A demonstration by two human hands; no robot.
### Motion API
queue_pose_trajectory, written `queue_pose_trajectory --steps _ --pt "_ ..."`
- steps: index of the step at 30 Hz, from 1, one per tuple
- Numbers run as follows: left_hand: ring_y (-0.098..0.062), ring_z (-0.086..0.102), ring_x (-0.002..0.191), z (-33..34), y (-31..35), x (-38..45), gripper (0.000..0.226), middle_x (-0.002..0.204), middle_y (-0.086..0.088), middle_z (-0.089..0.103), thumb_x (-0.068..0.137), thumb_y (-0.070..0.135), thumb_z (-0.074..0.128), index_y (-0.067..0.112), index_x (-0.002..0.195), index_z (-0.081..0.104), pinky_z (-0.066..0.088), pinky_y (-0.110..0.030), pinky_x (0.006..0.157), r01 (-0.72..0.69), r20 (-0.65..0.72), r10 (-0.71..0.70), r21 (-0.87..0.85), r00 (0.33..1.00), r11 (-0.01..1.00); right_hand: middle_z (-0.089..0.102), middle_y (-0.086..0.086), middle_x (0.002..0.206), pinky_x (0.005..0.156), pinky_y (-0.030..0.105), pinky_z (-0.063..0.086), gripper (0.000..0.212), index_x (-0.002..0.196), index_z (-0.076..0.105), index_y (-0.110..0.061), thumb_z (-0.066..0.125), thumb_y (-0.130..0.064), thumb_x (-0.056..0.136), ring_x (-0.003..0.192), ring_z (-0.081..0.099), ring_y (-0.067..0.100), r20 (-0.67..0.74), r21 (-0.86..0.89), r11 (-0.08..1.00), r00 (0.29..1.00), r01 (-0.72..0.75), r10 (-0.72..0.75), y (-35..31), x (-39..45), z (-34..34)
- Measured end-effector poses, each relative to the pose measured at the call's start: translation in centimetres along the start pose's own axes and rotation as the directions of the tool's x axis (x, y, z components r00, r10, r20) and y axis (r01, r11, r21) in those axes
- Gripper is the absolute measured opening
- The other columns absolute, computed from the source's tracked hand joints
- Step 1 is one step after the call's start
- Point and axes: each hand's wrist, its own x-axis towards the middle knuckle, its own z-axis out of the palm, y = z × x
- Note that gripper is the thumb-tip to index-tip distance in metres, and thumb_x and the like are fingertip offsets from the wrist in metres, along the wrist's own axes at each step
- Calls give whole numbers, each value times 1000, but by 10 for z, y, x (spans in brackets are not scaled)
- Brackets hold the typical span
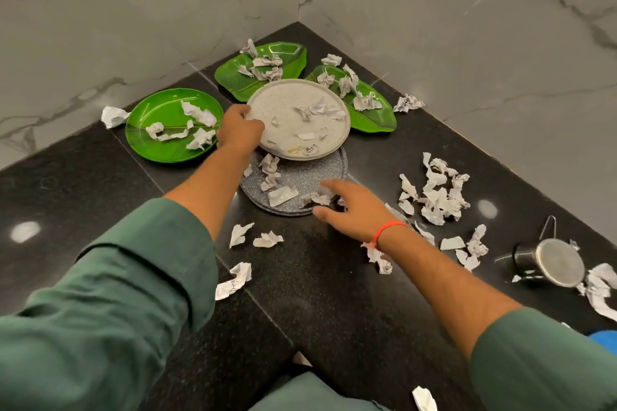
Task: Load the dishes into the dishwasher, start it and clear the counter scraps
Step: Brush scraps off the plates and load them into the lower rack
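Observation:
My left hand (pixel 238 130) grips the left rim of a light speckled round plate (pixel 287 110), held tilted above a dark grey speckled plate (pixel 300 177). Both plates carry crumpled paper scraps. My right hand (pixel 350 210) hovers over the near right edge of the dark plate, fingers spread and relaxed, holding nothing. A round green plate (pixel 157 140) lies to the left. Two green leaf-shaped plates (pixel 233 77) (pixel 377 117) sit in the corner behind, all holding scraps.
Crumpled paper scraps (pixel 437 193) litter the black granite counter (pixel 317 294), with a heap on the right. A steel cup (pixel 547 260) lies on its side at far right. Marble walls (pixel 434 27) close off the corner behind the plates.

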Motion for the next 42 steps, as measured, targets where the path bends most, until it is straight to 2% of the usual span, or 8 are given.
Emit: queue_pose_trajectory --steps 6,11,18,23,27,31,37,42 --pt "-18 56 97 3 4 -23 45 115 -5 56 90 9 66 12 133 52 49 -27 69 28 26 -23 -257 999 966 53 2 148 115 37 36 63 151 44 -27 62 -50 95 136 49 20 -76 379 917 983 -127 167 -7 15 -19" --pt "-14 44 66 1 4 -42 6 71 0 47 93 14 59 14 87 60 40 -31 64 113 122 -76 -330 990 937 56 0 144 114 38 38 66 151 44 -22 58 -55 95 131 53 16 -101 593 786 952 -176 290 -12 23 -25" --pt "-19 48 75 -7 6 -73 19 80 -9 55 83 18 55 1 85 64 36 -36 67 -212 -22 217 -330 976 920 44 2 156 118 41 32 65 153 40 -19 56 -50 98 141 43 21 -161 743 652 905 -152 395 -13 9 -36" --pt "-26 52 80 -15 25 -107 18 82 -6 54 91 16 58 2 84 66 46 -40 70 -539 -137 526 -86 839 838 45 3 154 117 45 36 61 153 39 -19 55 -45 100 138 45 21 -218 801 591 873 -95 436 -6 -16 -47" --pt "-6 45 74 -15 38 -134 13 87 1 47 96 16 60 10 93 71 36 -9 66 -697 -170 697 71 697 714 45 2 154 115 49 38 61 152 40 -23 55 -49 99 138 45 22 -240 825 561 855 -70 459 -1 -36 -53" --pt "-11 47 81 -12 44 -160 17 93 -9 52 96 16 62 7 102 74 37 -6 70 -754 -202 760 123 618 646 45 2 153 115 38 37 61 153 38 -20 54 -47 100 137 46 19 -262 830 557 856 -36 446 6 -56 -56" --pt "-9 58 76 2 53 -212 16 83 2 67 96 12 57 16 90 72 49 -27 69 -457 -77 471 -418 879 785 45 -1 153 113 49 40 73 152 38 -26 49 -63 90 137 47 22 -252 903 429 840 25 481 20 -105 -72" --pt "-31 68 104 29 41 -266 19 109 -8 72 94 27 60 17 107 68 56 -49 90 59 304 114 -505 946 861 71 6 93 84 38 54 51 97 73 -16 45 -58 94 88 68 27 -263 957 251 803 146 535 44 -166 -100"
